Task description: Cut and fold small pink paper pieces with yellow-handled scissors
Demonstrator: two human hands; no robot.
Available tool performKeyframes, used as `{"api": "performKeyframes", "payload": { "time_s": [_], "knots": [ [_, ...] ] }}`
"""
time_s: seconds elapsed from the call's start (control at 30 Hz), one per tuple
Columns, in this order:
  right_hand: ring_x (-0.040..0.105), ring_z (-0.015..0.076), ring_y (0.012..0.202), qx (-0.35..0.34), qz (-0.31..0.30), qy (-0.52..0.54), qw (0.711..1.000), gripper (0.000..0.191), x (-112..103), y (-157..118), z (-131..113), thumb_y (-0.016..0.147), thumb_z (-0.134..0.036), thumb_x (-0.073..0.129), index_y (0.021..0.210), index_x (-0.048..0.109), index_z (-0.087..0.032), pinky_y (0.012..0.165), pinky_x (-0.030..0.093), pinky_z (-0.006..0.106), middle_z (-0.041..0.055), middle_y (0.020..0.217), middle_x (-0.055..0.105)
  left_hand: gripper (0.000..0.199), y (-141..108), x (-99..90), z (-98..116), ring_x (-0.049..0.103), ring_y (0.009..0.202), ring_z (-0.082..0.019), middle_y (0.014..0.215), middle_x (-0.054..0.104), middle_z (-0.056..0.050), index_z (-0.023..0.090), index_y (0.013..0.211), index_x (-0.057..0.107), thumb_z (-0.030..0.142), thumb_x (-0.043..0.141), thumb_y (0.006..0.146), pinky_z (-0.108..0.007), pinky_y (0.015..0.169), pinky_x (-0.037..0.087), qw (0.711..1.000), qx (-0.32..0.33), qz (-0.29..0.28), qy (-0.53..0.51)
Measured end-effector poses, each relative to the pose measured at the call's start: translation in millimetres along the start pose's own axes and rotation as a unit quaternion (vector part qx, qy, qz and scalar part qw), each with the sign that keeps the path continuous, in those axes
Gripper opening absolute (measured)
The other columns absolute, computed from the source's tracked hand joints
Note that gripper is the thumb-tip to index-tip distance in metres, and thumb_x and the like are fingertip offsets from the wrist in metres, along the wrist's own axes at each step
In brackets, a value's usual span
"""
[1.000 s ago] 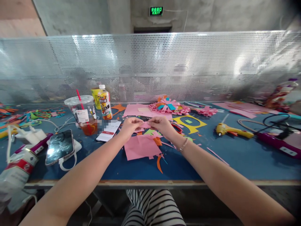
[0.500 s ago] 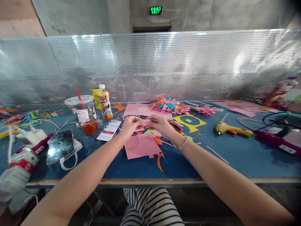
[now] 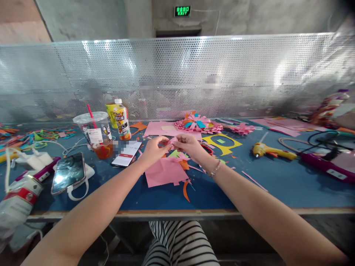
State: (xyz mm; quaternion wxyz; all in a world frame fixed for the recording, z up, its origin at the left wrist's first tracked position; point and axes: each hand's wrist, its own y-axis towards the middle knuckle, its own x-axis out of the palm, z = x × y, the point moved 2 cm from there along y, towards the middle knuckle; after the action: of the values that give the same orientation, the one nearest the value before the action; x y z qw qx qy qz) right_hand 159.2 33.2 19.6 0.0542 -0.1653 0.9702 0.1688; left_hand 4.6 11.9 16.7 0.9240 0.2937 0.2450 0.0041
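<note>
Between my two hands is a small piece of pink paper (image 3: 173, 140), pinched at both ends above the middle of the table. My left hand (image 3: 155, 149) closes its thumb and fingers on the left end. The right end sits in the fingertips of my right hand (image 3: 191, 147), and a bracelet circles that wrist. Just below my hands lies a larger pink sheet (image 3: 165, 172) with green and orange scraps at its upper right edge. Behind them, a pink paper flower (image 3: 196, 122) with blue and orange strips rests on the table.
A yellow glue gun (image 3: 273, 151) lies at the right. To the left stand a drink cup (image 3: 95, 133) and a juice bottle (image 3: 122, 122), near two phones, one of them dark (image 3: 69, 173). A yellow cut-out sheet (image 3: 231, 142) is right of my hands. A perforated metal screen (image 3: 172, 66) closes the back.
The small pink paper was held flat and stretched between my hands; now it is bent up and my fingertips are closer together. My left fingers have shifted on it.
</note>
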Motion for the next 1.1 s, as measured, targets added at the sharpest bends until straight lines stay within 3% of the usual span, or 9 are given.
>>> {"api": "performKeyframes", "payload": {
  "time_s": [0.17,0.3,0.47,0.67,0.9,1.1],
  "knots": [
    [0.049,0.0074,0.052,-0.006,-0.02,-0.028,0.999,0.02,0.9,-1.9,-4.1,0.068,-0.031,0.062,0.079,0.056,-0.015,0.046,0.038,0.02,-0.0006,0.064,0.058,0.02,-0.7,1.1,-3.0,0.062,0.077,-0.017,0.083,0.066,-0.005,0.017,0.087,0.061,0.03,0.057,0.072,-0.028,0.071,0.048,0.999,-0.012,-0.014,-0.033],
    [0.05,0.0083,0.053,-0.011,0.001,-0.065,0.998,0.016,2.1,-3.1,-6.8,0.069,-0.024,0.059,0.081,0.057,-0.015,0.047,0.04,0.021,-0.0019,0.061,0.055,0.015,0.8,3.0,-6.5,0.063,0.069,-0.017,0.078,0.065,-0.004,0.017,0.08,0.061,0.025,0.051,0.074,-0.029,0.067,0.05,0.99,-0.069,-0.018,-0.122],
    [0.054,0.0096,0.057,-0.016,-0.001,-0.076,0.997,0.019,4.2,-1.5,-5.2,0.067,-0.018,0.054,0.085,0.057,-0.015,0.052,0.046,0.023,-0.0007,0.069,0.056,0.016,0.1,8.1,-2.2,0.063,0.06,-0.014,0.072,0.065,-0.002,0.016,0.077,0.06,0.011,0.048,0.068,-0.03,0.067,0.051,0.943,-0.169,-0.052,-0.282],
    [0.052,0.0104,0.054,-0.058,0.031,-0.093,0.994,0.019,2.7,1.8,-1.0,0.068,-0.022,0.054,0.086,0.053,-0.016,0.052,0.045,0.025,-0.0037,0.062,0.048,0.008,-1.8,7.2,1.9,0.064,0.058,-0.016,0.058,0.058,0.002,0.016,0.071,0.053,0.011,0.054,0.065,-0.034,0.068,0.052,0.893,-0.236,-0.008,-0.383],
    [0.043,0.0082,0.05,-0.09,0.048,-0.117,0.988,0.01,1.6,1.8,-2.8,0.071,-0.026,0.053,0.068,0.047,-0.018,0.047,0.038,0.022,-0.0043,0.059,0.043,0.016,-0.7,5.0,1.6,0.063,0.055,-0.016,0.056,0.052,0.003,0.015,0.064,0.05,0.019,0.065,0.06,-0.033,0.065,0.053,0.886,-0.236,0.003,-0.398],
    [0.051,0.0127,0.062,-0.171,0.086,-0.213,0.958,0.011,-2.1,1.1,-3.0,0.075,-0.025,0.052,0.078,0.057,-0.016,0.059,0.043,0.027,0.0017,0.07,0.056,0.022,-1.0,5.9,-0.5,0.058,0.049,-0.013,0.046,0.047,0.004,0.014,0.056,0.047,0.024,0.066,0.062,-0.033,0.063,0.053,0.891,-0.233,-0.006,-0.39]
  ]
}}
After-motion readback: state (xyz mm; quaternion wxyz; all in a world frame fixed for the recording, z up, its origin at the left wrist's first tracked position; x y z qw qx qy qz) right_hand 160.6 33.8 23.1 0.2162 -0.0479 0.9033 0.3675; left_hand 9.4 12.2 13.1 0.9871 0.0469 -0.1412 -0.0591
